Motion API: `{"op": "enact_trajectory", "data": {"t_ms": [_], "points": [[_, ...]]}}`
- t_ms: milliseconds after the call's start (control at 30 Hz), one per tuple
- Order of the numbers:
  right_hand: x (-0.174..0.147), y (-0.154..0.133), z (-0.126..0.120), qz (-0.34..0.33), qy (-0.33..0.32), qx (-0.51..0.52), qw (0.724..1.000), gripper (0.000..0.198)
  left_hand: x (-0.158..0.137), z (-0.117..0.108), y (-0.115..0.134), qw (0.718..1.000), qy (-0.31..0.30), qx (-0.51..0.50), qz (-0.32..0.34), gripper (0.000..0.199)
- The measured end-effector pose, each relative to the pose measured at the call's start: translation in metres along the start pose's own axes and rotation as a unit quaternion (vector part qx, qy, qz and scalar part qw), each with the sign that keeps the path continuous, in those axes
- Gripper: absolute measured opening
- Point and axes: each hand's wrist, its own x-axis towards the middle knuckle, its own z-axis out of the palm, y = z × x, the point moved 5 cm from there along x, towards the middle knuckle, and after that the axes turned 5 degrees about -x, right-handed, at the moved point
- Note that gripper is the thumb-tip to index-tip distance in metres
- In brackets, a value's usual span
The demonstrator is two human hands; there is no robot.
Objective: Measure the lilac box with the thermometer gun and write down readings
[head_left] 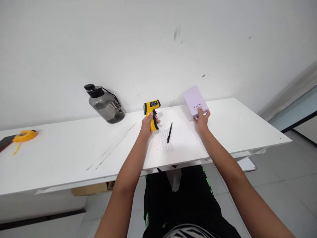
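Landmark = black pen [169,132], lying on the white paper [187,140], small handwriting beside it, too small to read. Left hand [147,124] is just left of the pen, fingers curled round the grip of a yellow-and-black handheld thermometer [151,105], thumb on the near side, fingertips showing past the handle. Thermometer sits left of and slightly beyond the pen, roughly upright, display facing the wearer; readout too small to read. Right hand [202,120] is right of the pen, pinching the near end of a lilac box [193,97], thumb on the printed face, other fingers round the edge. Box is right of and beyond the pen, tilted; can't tell if it touches the white table [74,145]. Further left of the pen: 1 grey see-through bottle [106,105] with black lid, near the wall [158,49]. Far left of the pen: 1 yellow tape measure [26,135], blurred, next to a dark item [6,142] I can't identify. 2 dark streaks [111,148] mark the tabletop between bottle and pen.
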Motion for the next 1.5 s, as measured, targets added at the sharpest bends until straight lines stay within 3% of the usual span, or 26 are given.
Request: {"op": "enact_trajectory", "data": {"t_ms": [67,167,267,533,700,1500], "points": [[-0.007,0.004,0.008,0.075,-0.017,0.082,0.994,0.062,-0.005,0.01,-0.007,0.996,-0.044,-0.043,-0.072,0.042],[-0.021,0.006,0.02,0.164,-0.068,0.163,0.97,0.062,-0.014,0.024,-0.021,0.98,-0.089,-0.066,-0.163,0.036],[-0.03,0.007,0.026,0.198,-0.092,0.191,0.957,0.06,-0.02,0.032,-0.03,0.98,-0.087,-0.052,-0.17,0.034],[-0.05,0.019,0.043,0.145,-0.19,0.137,0.961,0.063,-0.019,0.031,-0.039,0.986,-0.042,-0.065,-0.145,0.04],[-0.065,0.019,0.049,0.117,-0.261,0.095,0.954,0.063,-0.015,0.024,-0.04,0.991,-0.05,-0.006,-0.125,0.05],[-0.06,0.021,0.047,0.138,-0.284,0.046,0.948,0.065,-0.021,0.03,-0.029,0.988,-0.078,0.026,-0.133,0.055]]}}
